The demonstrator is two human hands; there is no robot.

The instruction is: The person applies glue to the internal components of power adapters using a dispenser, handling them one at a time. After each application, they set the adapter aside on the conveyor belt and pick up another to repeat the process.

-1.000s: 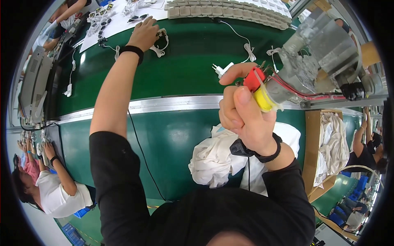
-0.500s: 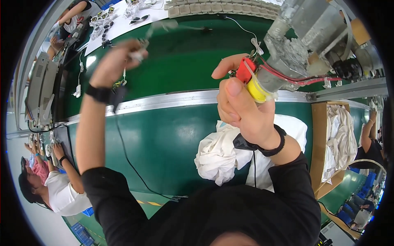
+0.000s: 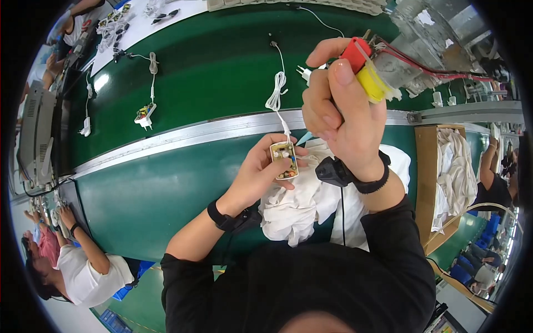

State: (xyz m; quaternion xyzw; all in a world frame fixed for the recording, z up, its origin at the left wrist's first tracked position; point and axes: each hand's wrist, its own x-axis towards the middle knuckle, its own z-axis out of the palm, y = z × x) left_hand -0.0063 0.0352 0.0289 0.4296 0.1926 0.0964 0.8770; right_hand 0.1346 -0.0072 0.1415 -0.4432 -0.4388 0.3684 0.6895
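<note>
Clr path over grn worktop [image 3: 139,200] L of L hand [image 3: 256,173]; cloth heap [image 3: 290,221] & box [image 3: 426,177] block R.

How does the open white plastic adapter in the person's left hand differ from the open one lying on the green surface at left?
The held adapter sits in the left hand, thumb over its face; the lying adapter rests untouched on the green surface.
The lying adapter shows metal prongs; no prongs are visible on the held adapter.
Both have white casings, exposed circuitry and a bundled white cord.
</note>
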